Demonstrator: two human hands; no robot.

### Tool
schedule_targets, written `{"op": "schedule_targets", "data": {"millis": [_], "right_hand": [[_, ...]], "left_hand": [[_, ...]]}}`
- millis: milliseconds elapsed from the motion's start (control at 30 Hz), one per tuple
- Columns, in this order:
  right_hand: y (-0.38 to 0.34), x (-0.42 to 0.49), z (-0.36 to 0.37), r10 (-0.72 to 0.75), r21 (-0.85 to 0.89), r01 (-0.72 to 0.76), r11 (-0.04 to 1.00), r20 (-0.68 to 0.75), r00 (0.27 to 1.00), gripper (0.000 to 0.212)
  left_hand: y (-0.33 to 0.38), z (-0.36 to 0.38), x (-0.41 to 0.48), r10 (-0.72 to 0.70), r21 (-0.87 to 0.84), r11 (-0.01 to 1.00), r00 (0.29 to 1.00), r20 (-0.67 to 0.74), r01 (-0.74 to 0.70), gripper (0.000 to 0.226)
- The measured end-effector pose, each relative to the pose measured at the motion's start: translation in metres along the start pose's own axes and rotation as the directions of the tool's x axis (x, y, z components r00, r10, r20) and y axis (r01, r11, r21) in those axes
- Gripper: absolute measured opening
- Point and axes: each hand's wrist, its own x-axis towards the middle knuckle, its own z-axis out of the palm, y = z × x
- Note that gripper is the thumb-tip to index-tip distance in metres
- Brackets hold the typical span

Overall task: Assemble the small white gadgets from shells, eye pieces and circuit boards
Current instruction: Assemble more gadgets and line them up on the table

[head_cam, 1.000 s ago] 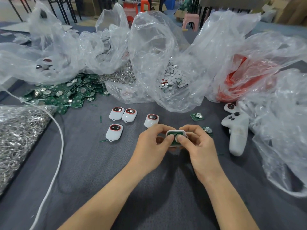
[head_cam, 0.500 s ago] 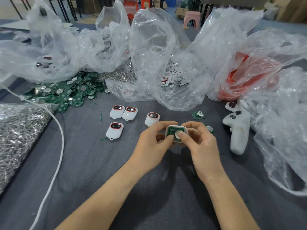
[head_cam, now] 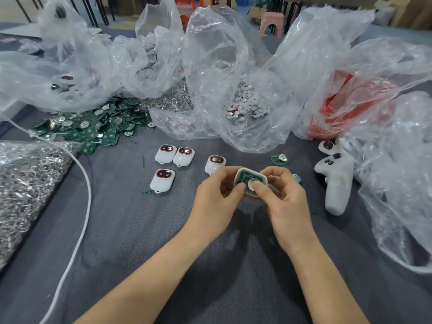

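Both hands hold one white shell [head_cam: 240, 175] with a green circuit board [head_cam: 244, 179] and a coin cell seated inside, above the grey table middle. My left hand [head_cam: 216, 202] grips the shell's left side, thumb on the board. My right hand [head_cam: 284, 197] grips the right side, its thumb pressing the coin cell. Several assembled white gadgets [head_cam: 163, 181] with red-rimmed eyes lie to the left. Loose boards [head_cam: 279, 158] lie behind my right hand.
A heap of green boards [head_cam: 93, 127] lies at back left. Clear bags hold white discs [head_cam: 245, 106], metal rings [head_cam: 21, 183], red parts [head_cam: 346, 113] and shells. A white controller [head_cam: 336, 181] lies at right. A white cable [head_cam: 81, 206] crosses the left side.
The shell with the board has been lifted slightly and tilted toward me. My right thumb has shifted onto the coin cell. The gadgets on the table have not moved.
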Motion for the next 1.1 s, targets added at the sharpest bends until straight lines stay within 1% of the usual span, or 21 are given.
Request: {"op": "schedule_targets", "data": {"millis": [100, 133, 200, 267, 300, 400, 533, 700, 800, 967, 1033, 1100], "right_hand": [[0.0009, -0.0015, 0.0001, 0.024, 0.057, -0.024, 0.998, 0.007, 1.000, 0.016], [0.0017, -0.0023, 0.0002, 0.028, 0.042, -0.029, 0.999, 0.006, 1.000, 0.017], [0.0033, -0.0027, -0.0004, 0.018, -0.060, -0.018, 0.998, -0.001, 1.000, 0.019], [0.0029, -0.0025, -0.0002, 0.025, -0.145, -0.020, 0.989, 0.031, 0.999, 0.017], [0.0024, -0.0023, 0.0003, 0.040, -0.150, -0.032, 0.988, 0.048, 0.998, 0.015], [0.0019, -0.0013, -0.0010, 0.072, -0.171, -0.062, 0.983, 0.054, 0.996, 0.005], [0.0039, -0.0017, -0.0002, 0.090, -0.212, -0.081, 0.974, 0.030, 0.996, 0.004], [0.0048, -0.0007, 0.0002, 0.086, -0.263, -0.080, 0.962, 0.012, 0.996, 0.004], [0.0040, 0.0001, -0.0011, 0.095, -0.252, -0.090, 0.964, 0.010, 0.995, 0.006], [0.0033, -0.0013, 0.0006, 0.102, -0.183, -0.101, 0.978, -0.006, 0.995, 0.006], [0.0040, -0.0018, 0.0021, 0.094, -0.161, -0.098, 0.982, -0.034, 0.995, 0.008], [0.0037, -0.0010, 0.0026, 0.089, -0.148, -0.099, 0.984, -0.071, 0.993, 0.011]], "left_hand": [[-0.0011, -0.0008, 0.0031, -0.044, -0.064, 0.997, 0.998, -0.042, 0.042, 0.017], [-0.0022, -0.0013, 0.0038, -0.045, -0.043, 0.998, 0.998, -0.049, 0.042, 0.017], [-0.0045, -0.0024, 0.0043, -0.025, 0.046, 0.999, 0.998, -0.060, 0.028, 0.018], [-0.0049, -0.0032, 0.0037, 0.000, 0.150, 0.989, 0.998, -0.061, 0.010, 0.021], [-0.0048, -0.0039, 0.0034, 0.007, 0.190, 0.982, 0.999, -0.053, 0.004, 0.023], [-0.0043, -0.0057, 0.0021, -0.009, 0.206, 0.979, 1.000, 0.003, 0.008, 0.021], [-0.0035, -0.0067, 0.0017, 0.030, 0.302, 0.952, 0.998, 0.058, -0.046, 0.018], [-0.0030, -0.0053, 0.0005, 0.044, 0.337, 0.939, 0.997, 0.061, -0.063, 0.018], [-0.0022, -0.0052, 0.0001, 0.033, 0.307, 0.950, 0.997, 0.068, -0.052, 0.017], [-0.0022, -0.0036, -0.0009, -0.064, 0.149, 0.987, 0.997, 0.042, 0.057, 0.016], [-0.0024, -0.0042, -0.0004, -0.088, 0.099, 0.992, 0.995, 0.054, 0.082, 0.017], [-0.0039, -0.0058, 0.0002, -0.066, 0.145, 0.988, 0.993, 0.098, 0.051, 0.021]]}}
